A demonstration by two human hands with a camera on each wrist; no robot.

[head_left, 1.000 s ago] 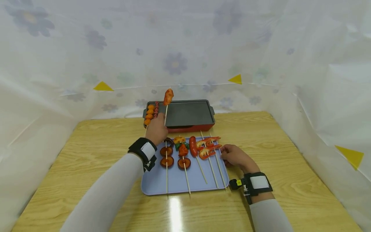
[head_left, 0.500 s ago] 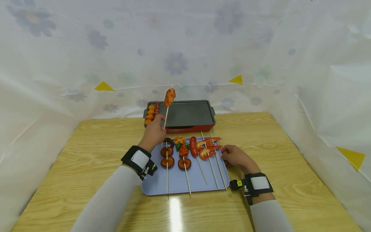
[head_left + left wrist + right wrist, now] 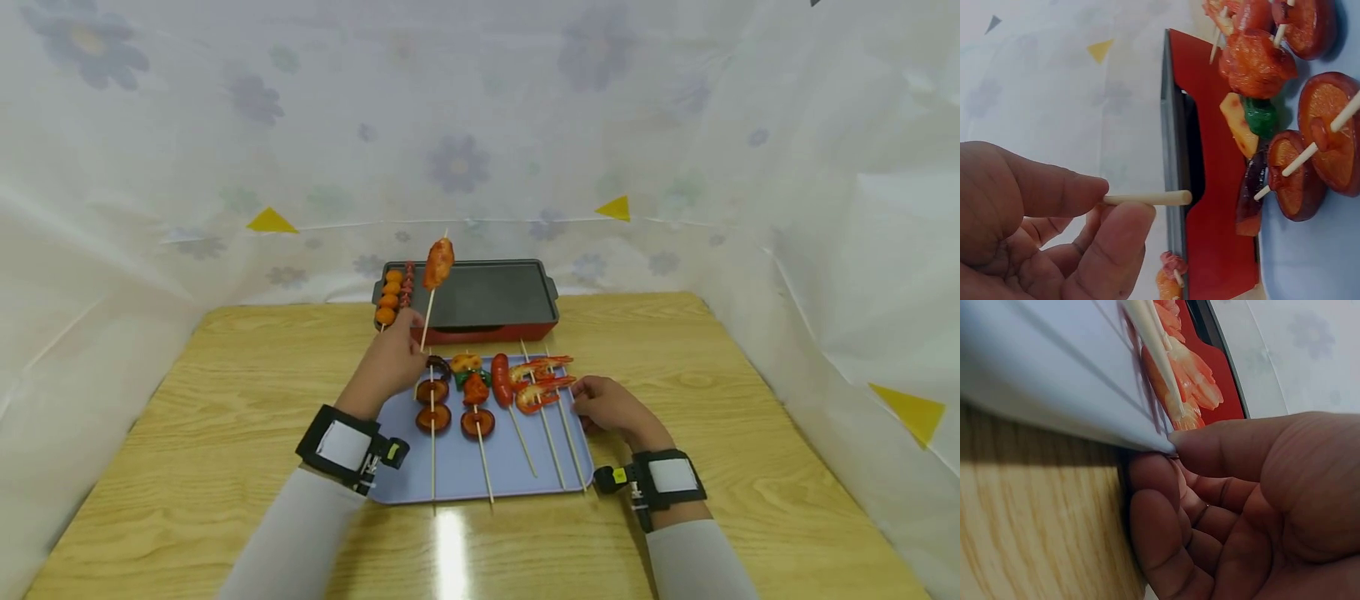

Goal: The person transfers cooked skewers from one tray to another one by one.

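My left hand [image 3: 390, 354] pinches the wooden stick of a skewer with one browned meat piece, like a chicken wing [image 3: 438, 263], held upright before the left part of the grill. The stick's lower end [image 3: 1175, 197] pokes out past thumb and finger in the left wrist view. With thumb and fingers my right hand [image 3: 611, 404] grips the right rim of the pale blue tray [image 3: 457, 475]. On that tray lie a mushroom skewer [image 3: 432, 418], a mixed skewer [image 3: 476, 388], a sausage skewer [image 3: 500, 379] and shrimp skewers [image 3: 536, 395].
A red-sided grill with a dark flat plate [image 3: 487, 292] stands behind the tray. Along its left end lie a skewer of orange balls [image 3: 388, 300] and a thin reddish meat skewer [image 3: 407, 285]. A flowered white sheet [image 3: 457, 100] hangs around the wooden table [image 3: 225, 400].
My left hand has drawn back slightly from the grill and shifted a little left, with the meat skewer still in its fingers. The right hand stays on the tray's rim.
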